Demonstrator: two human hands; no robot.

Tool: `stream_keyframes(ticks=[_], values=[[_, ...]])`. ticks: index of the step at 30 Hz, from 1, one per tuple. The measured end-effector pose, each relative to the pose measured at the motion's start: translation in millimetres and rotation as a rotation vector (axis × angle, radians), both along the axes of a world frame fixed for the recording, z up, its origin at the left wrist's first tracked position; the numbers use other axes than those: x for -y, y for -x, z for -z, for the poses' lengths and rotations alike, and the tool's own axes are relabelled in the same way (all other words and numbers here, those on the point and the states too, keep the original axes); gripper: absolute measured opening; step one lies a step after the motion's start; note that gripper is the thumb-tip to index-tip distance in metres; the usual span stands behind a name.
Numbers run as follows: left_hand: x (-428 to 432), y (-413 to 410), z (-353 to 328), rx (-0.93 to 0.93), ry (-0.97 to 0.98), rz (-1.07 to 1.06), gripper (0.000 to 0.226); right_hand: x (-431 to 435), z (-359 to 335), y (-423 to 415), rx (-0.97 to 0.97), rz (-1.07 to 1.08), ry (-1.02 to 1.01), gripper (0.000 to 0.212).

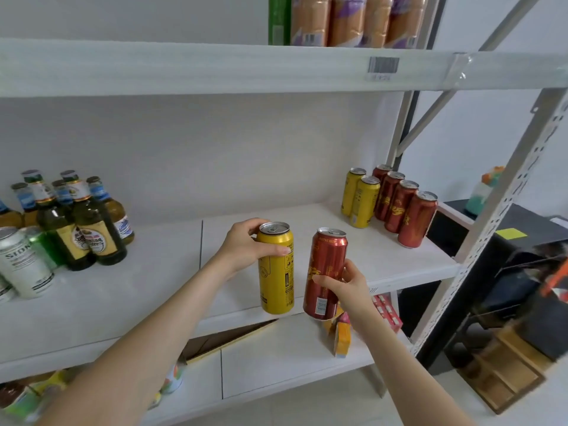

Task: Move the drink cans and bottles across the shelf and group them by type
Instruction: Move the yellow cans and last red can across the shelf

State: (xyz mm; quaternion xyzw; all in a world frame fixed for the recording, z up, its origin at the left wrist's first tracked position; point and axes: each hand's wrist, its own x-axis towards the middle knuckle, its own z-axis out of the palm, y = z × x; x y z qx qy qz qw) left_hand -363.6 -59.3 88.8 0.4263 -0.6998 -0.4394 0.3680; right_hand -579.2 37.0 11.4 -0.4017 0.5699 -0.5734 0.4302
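1. Left of frame: white cans (24, 262) and green bottles (80, 222) bunched up on the shelf (138, 302).
2. Centre: left grip (246, 245) wrapped round an upright yellow can (276, 278), at the shelf's front edge.
3. Right next to it: right grip (347, 287) grasping a red can (325, 265) mid-body, leaning a bit.
4. Right, further back on the shelf: a yellow pair (359, 198) beside a red row (402, 210).

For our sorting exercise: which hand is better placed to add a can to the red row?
Right hand: it grips the red can and is nearer the red row; the left hand holds a yellow can, farther left.
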Motion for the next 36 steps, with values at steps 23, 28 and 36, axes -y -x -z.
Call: stream_keyframes(ticks=[23, 28, 36], values=[[31.1, 291.2, 12.4, 0.031, 0.045, -0.165, 0.054, 35.2, 10.3, 298.0, -0.054, -0.063, 0.036, 0.053], [55.1, 319.7, 20.1, 0.064, 0.074, -0.218, 0.067, 56.2, 20.1, 324.9, -0.074, -0.044, 0.038, 0.053], [83.2, 339.8, 34.0, 0.046, 0.077, -0.321, 0.062, 77.7, 38.2, 348.2, -0.095, -0.019, 0.054, 0.056]])
